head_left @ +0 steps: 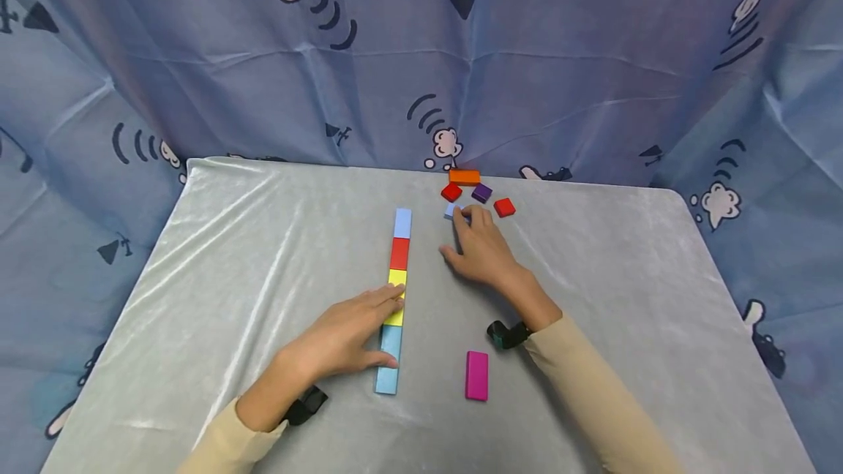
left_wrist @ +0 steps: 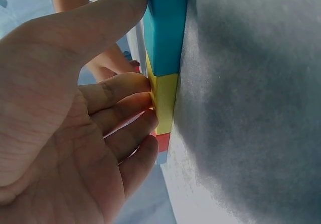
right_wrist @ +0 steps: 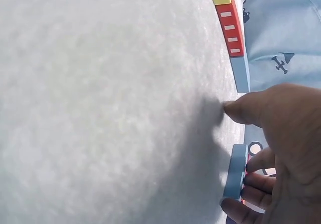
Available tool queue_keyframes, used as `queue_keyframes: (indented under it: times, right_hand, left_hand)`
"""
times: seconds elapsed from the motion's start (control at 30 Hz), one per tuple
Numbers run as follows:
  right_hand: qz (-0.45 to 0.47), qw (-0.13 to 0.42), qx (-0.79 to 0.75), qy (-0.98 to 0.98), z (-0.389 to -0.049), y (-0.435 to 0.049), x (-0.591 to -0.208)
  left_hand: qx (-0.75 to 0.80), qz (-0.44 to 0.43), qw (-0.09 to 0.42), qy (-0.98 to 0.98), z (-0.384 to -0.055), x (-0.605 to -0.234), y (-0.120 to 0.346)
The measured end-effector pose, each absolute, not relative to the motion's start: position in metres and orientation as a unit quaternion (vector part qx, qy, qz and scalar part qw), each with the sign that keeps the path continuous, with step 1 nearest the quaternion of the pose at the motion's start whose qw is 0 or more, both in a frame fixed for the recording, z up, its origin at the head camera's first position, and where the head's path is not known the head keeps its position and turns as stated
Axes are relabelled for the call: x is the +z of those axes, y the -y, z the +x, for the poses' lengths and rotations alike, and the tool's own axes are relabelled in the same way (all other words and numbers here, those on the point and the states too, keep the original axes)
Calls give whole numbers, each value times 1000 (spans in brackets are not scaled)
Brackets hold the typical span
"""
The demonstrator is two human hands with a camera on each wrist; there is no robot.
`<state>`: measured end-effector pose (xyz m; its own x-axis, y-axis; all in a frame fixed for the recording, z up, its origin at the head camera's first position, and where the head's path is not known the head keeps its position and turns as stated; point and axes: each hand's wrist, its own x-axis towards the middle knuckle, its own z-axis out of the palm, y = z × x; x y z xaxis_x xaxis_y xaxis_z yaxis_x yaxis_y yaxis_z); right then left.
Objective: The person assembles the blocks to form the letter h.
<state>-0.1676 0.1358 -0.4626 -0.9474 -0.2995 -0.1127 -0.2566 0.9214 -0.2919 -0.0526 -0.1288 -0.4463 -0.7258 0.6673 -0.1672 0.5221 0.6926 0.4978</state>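
A straight row of blocks lies on the cloth: light blue (head_left: 386, 381) at the near end, then yellow (head_left: 394, 317), a red block (head_left: 399, 253) and a pale blue block (head_left: 403, 223) at the far end. Along it rests my left hand (head_left: 336, 335), fingertips touching the yellow part and thumb on the light blue one. My right hand (head_left: 486, 249) reaches to a loose pale blue block (right_wrist: 235, 171) beyond the row. Its fingertips touch that block's side, while the thumb stands apart in the right wrist view.
Behind the right hand lie an orange block (head_left: 464, 178), a purple block (head_left: 482, 192) and two red blocks, one left (head_left: 451, 192) and one right (head_left: 504, 207). A magenta block (head_left: 477, 376) lies nearer, right of the row. A patterned blue curtain (head_left: 395, 57) hangs behind the table.
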Motion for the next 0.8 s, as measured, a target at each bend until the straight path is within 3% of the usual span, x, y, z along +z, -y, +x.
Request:
queue_keyframes:
  times: [0.8]
  right_hand:
    - [-171,72,-152,-971,-166,-142,-458]
  left_hand:
    - [217,330,167,-904,-53,-448,128]
